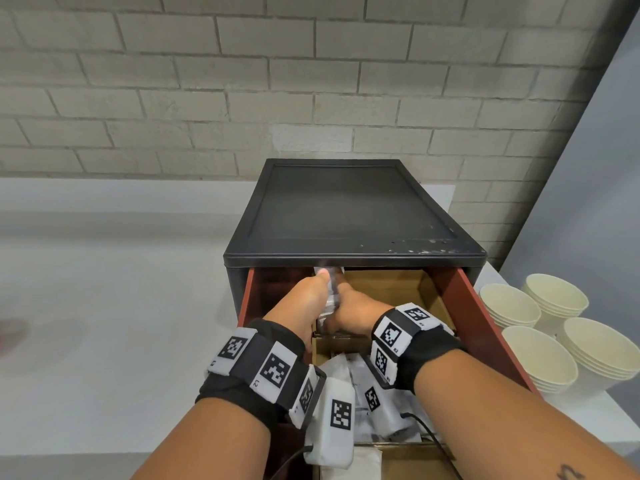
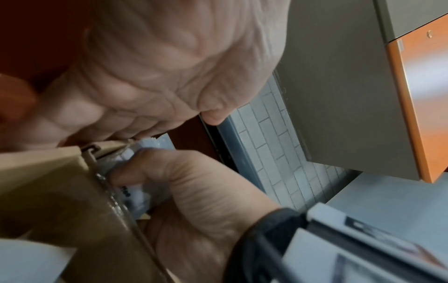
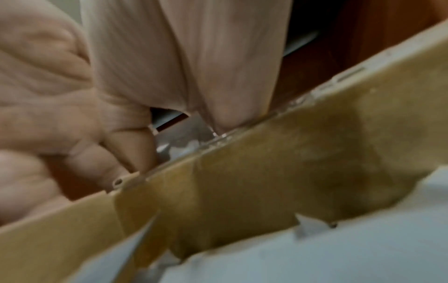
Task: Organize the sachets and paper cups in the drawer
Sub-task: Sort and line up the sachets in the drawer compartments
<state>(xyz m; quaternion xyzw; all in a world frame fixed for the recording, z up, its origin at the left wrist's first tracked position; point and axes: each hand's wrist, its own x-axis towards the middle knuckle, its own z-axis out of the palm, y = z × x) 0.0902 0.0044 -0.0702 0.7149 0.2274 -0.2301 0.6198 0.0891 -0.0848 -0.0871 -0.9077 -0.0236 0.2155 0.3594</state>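
Both hands reach into the back left part of the open red drawer (image 1: 474, 317). A stack of small white sachets (image 1: 331, 295) stands on edge there, and my left hand (image 1: 320, 282) and right hand (image 1: 341, 306) grip it from either side. In the left wrist view the right hand's fingers (image 2: 145, 162) curl round the sachets (image 2: 143, 193) beside a cardboard divider (image 2: 60, 181). The right wrist view shows a glimpse of the sachets (image 3: 184, 143) behind the divider (image 3: 266, 172). Stacks of cream paper cups (image 1: 536, 355) stand on the counter to the right of the drawer.
The drawer belongs to a black cabinet (image 1: 346, 209) on a white counter (image 1: 104, 306) against a brick wall. Cardboard dividers split the drawer; the back right compartment (image 1: 388, 289) shows bare cardboard. Loose white sachets (image 1: 346, 372) lie in the middle compartment under my wrists.
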